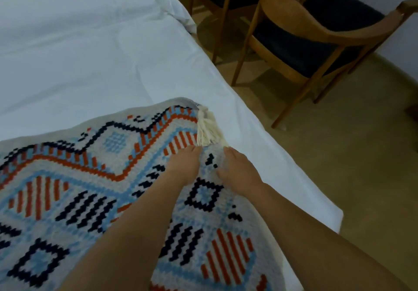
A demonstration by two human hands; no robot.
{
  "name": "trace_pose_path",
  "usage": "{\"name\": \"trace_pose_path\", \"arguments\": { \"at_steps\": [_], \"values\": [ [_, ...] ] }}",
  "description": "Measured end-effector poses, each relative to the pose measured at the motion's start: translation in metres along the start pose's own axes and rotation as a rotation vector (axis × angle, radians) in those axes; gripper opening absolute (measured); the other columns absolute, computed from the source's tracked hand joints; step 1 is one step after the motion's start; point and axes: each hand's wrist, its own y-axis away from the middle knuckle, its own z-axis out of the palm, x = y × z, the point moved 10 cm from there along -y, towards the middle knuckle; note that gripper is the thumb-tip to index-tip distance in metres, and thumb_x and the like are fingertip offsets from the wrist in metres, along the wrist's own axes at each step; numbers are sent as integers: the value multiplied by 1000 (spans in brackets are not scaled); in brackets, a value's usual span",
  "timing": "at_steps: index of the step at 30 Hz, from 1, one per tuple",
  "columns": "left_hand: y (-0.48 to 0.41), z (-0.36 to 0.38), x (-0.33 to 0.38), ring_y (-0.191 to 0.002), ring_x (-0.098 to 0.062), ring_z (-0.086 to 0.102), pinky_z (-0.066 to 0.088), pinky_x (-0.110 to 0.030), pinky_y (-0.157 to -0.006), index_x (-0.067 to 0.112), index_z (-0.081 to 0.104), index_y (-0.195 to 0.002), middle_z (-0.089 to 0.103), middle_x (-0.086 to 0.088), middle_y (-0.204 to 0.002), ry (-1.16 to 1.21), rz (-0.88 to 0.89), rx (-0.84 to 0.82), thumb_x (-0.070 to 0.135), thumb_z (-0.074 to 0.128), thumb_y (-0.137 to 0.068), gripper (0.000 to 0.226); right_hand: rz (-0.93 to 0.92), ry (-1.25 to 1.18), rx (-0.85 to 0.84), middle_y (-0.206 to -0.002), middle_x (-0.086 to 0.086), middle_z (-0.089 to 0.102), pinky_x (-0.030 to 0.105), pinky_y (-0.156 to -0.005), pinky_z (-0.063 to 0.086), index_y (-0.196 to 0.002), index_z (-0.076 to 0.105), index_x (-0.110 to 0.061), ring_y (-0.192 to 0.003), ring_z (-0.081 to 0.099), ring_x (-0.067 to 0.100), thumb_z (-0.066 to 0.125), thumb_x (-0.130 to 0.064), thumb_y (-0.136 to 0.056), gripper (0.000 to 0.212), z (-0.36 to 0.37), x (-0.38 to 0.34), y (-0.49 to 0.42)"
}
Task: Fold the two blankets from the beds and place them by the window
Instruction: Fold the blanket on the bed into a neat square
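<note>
Two hands, left hand and right hand, fingers flat on patterned blanket, tasselled corner pointing away

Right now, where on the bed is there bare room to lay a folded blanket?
The white sheet beyond the patterned blanket is bare. Crowded: the tassel corner, where left hand and right hand rest.

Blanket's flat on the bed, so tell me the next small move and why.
Probably pinch the tasselled corner and lift it to start a fold. Both the left hand and right hand rest flat on the blanket just short of that corner, gripping nothing.
</note>
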Motion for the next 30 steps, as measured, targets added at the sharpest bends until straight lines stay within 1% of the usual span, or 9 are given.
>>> {"name": "trace_pose_path", "arguments": {
  "at_steps": [9,16,20,22,24,26,27,29,30],
  "values": [
    [-94,-30,-41,-127,-27,40,38,-45,-101,18,29,-141,35,-4,-145,95,-169,73,10,42,-93,50,-106,74,-35,-156,10,9,39,-107,29,-148,5,-15,-137,24,30,52,-32,-90,77,-19,-12,-144],
    [-134,-53,-93,-139,-27,24,27,-44,-111,14,15,-147,23,-7,-153,52,-325,210,20,39,-98,54,-110,-49,-142,-145,13,25,38,-93,41,-147,7,-16,-125,41,31,61,-34,-84,85,0,-18,-214],
    [-144,-61,-128,-142,-27,13,18,-47,-113,15,17,-146,18,-6,-155,13,-425,231,24,35,-99,51,-110,-23,-187,-122,12,41,30,-70,38,-119,43,-10,-97,48,26,61,-35,-84,46,14,-17,-232],
    [-147,-60,-149,-144,-29,4,14,-51,-114,17,6,-149,9,-7,-157,1,-492,178,24,41,-98,62,-137,0,-176,-116,11,40,29,-69,37,-110,47,-12,-95,46,26,59,-34,-84,36,16,-22,-240],
    [-147,-59,-166,-143,-33,10,19,-51,-111,17,0,-149,14,-11,-155,3,-549,117,34,50,-94,76,-188,-5,-164,-105,8,44,29,-64,35,-92,44,-18,-88,43,23,55,-28,-87,16,13,-32,-243],
    [-147,-62,-179,-127,-34,38,38,-45,-98,12,14,-145,40,-17,-138,-1,-602,97,40,55,-90,74,-230,-42,-156,-83,-1,46,28,-54,29,-79,35,-22,-78,44,22,52,-23,-88,19,9,-42,-241],
    [-149,-67,-182,-111,-32,49,44,-40,-85,9,30,-139,50,-16,-122,-24,-597,110,36,54,-91,59,-240,-70,-146,-77,-2,46,29,-52,29,-80,34,-21,-75,48,24,51,-20,-89,19,3,-46,-241],
    [-152,-81,-181,-85,-25,54,42,-33,-68,6,54,-113,56,-10,-98,-66,-555,154,22,46,-95,26,-250,-135,-66,-77,3,52,30,-54,34,-83,36,-19,-72,53,26,50,-16,-89,15,-21,-52,-242],
    [-154,-92,-181,-83,-26,54,40,-33,-66,5,57,-105,56,-10,-95,-56,-536,216,18,43,-96,21,-249,-165,-7,-77,4,53,30,-55,36,-82,37,-17,-72,54,25,49,-15,-89,15,-37,-55,-247]
  ]
}}
